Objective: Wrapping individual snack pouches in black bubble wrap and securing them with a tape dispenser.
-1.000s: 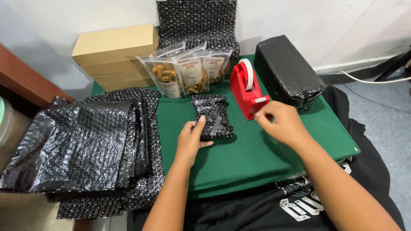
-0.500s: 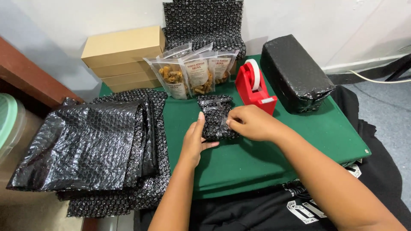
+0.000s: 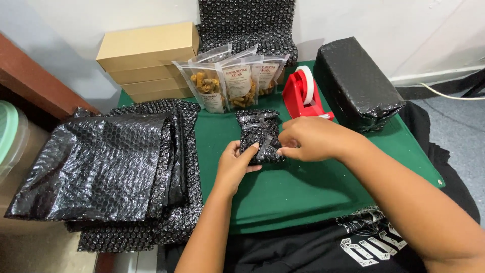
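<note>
Black bubble-wrapped packet mid-bench on green mat | left hand fingers clamped on its lower left edge, pinning it flat | right hand fingers pinched together at its right edge | red tape dispenser close behind, snack pouches, wrap sheets left | white wall behind

can't see what's inside the small black bubble-wrap packet, and the right hand covers its right edge.
</note>
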